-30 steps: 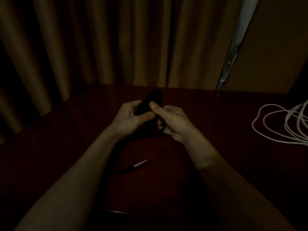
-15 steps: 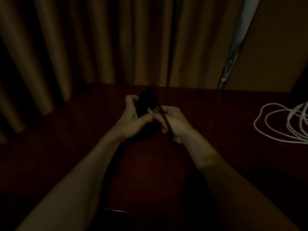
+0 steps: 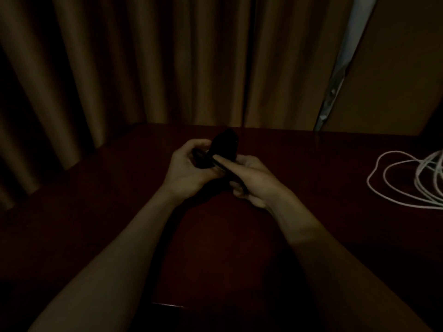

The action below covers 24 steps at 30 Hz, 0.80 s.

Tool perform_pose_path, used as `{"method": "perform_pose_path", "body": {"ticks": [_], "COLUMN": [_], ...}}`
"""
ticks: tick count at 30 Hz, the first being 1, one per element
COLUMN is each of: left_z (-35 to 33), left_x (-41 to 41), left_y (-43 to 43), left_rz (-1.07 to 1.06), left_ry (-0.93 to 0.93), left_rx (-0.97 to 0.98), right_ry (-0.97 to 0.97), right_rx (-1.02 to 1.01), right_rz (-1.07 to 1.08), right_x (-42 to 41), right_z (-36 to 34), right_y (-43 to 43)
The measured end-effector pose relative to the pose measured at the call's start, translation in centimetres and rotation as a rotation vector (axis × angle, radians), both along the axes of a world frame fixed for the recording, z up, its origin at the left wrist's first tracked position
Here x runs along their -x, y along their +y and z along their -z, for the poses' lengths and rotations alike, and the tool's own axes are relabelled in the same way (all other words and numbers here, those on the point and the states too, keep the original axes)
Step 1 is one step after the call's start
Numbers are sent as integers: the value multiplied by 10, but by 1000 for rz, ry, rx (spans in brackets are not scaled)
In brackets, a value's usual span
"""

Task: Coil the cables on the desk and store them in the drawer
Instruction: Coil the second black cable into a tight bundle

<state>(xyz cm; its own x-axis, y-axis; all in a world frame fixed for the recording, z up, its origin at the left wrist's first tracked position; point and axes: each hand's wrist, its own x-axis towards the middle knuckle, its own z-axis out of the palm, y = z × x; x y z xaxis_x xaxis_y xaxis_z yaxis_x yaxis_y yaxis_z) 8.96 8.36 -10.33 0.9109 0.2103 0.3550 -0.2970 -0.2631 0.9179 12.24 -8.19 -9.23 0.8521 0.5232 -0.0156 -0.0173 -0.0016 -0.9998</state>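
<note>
Black coiled cable bundle gripped in my L hand, R hand pinching its strand. White looped cable lies well right of it.

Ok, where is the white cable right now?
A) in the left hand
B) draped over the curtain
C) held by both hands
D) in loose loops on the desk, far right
D: the white cable lies looped on the desk, far right, untouched; the left hand and right hand grip a black cable.
</note>
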Motion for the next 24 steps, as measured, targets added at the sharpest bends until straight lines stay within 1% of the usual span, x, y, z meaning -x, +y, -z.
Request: {"method": "perform_pose_path", "body": {"ticks": [3,5,7,9,11,13,15,17,22,24], "left_z": [0,1,2,1,-2,-6,-8,-10,-14,-14], "left_x": [1,1,2,3,5,8,9,9,11,8], "left_y": [-6,-8,-5,-1,3,7,13,20,17,11], "left_rz": [-8,4,37,122,228,332,416,467,493,396], "left_ry": [-72,-88,-67,0,85,169,240,278,336,319], "left_rx": [-52,-89,-141,-146,-71,72,179,222,235,266], "right_ry": [-38,-28,-18,-60,-138,-167,-191,-217,-212,-216], "right_rx": [54,29,8,32,65,41,25,33,55,53], "right_rz": [52,46,42,61,108,132,111,87,102,146], "right_x": [7,8,5,0,-7,-12,-14,-15,-17,-16], "right_z": [0,-1,-1,-1,1,1,0,-1,-2,-1], "right_y": [6,5,1,-6,-13,-19,-22,-24,-28,-26]}}
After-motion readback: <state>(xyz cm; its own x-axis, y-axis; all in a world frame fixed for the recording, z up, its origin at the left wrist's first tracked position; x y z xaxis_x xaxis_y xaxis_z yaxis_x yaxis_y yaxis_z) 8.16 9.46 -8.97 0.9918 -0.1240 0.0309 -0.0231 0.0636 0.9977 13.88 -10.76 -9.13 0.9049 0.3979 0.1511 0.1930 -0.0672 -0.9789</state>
